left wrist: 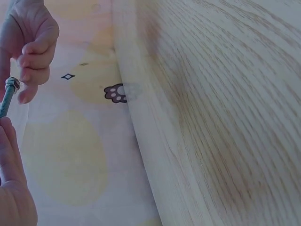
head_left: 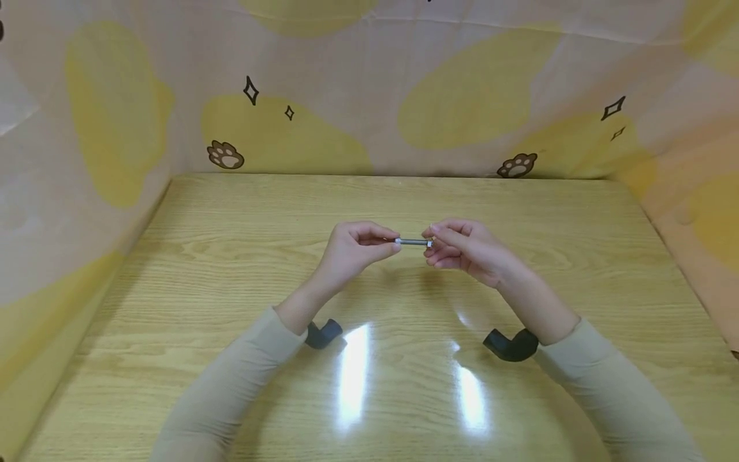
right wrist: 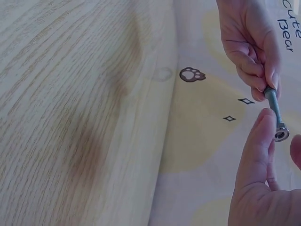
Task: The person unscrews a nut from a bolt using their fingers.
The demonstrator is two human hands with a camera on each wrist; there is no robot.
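A steel bolt [head_left: 413,242] lies level between both hands over the table. My left hand [head_left: 356,247] pinches its left end between thumb and fingertips, covering most of the head. On the bolt's right end sits a hex nut [right wrist: 281,133], with the end of the thread inside its hole. My right hand [head_left: 470,247] is around the nut, fingers loosely bent. In the right wrist view a finger [right wrist: 259,141] lies alongside the bolt, and the thumb [right wrist: 296,149] stands apart from the nut. Whether the finger touches the bolt I cannot tell.
Below the hands is a wood-grain table [head_left: 404,398]. Patterned cloth [head_left: 369,83] hangs along its back and sides. Dark curved pieces, one by the left wrist [head_left: 324,333] and one by the right [head_left: 510,345], show beside the sleeves.
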